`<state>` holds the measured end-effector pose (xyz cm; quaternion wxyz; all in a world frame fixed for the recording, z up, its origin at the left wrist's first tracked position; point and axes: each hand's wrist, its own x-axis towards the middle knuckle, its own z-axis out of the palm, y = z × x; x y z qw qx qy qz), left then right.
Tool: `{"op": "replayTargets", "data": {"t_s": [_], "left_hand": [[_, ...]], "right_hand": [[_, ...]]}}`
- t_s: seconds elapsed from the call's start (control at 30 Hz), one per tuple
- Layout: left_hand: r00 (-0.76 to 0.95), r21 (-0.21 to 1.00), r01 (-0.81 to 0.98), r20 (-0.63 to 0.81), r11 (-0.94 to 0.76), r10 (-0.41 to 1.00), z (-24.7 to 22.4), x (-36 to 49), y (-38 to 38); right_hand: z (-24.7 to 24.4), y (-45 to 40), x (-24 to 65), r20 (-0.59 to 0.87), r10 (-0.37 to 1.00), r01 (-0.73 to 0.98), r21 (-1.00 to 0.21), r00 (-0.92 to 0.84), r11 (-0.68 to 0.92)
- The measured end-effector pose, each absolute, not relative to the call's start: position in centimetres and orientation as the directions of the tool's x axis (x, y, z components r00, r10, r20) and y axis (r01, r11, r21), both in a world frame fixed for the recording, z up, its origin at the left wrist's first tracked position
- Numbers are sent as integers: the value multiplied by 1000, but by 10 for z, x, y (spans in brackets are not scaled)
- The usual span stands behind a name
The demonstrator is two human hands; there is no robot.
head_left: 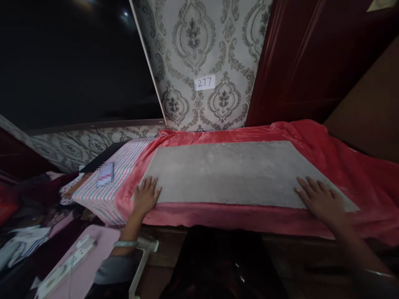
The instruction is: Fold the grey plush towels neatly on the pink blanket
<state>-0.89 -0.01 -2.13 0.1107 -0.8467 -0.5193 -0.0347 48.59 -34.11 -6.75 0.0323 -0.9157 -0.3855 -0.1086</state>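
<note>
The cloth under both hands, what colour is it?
Grey cloth, lying flat on a red blanket; seen in the head view.

We hold both arms stretched forward and spread wide apart. Our left hand (pixel 146 194) lies palm down, fingers extended and slightly fanned, a pale bangle around that wrist. Our right hand (pixel 318 198) also lies flat, palm down, fingers spread and pointing forward-left.

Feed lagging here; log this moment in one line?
left hand: flat on grey rectangular cloth, near-left corner | right hand: flat, near-right corner | cloth lies on red fleece blanket
</note>
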Motion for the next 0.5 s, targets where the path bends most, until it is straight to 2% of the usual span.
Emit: {"op": "replayTargets", "data": {"t_s": [0.27, 0.5], "left_hand": [[416, -133, 909, 344, -395, 842, -36, -25, -13], [396, -122, 916, 424, -381, 815, -45, -26, -13]], "right_hand": [[-79, -359, 471, 367, 625, 683, -43, 689, -729], [-90, -361, 461, 442, 534, 656, -186, 721, -732]]}}
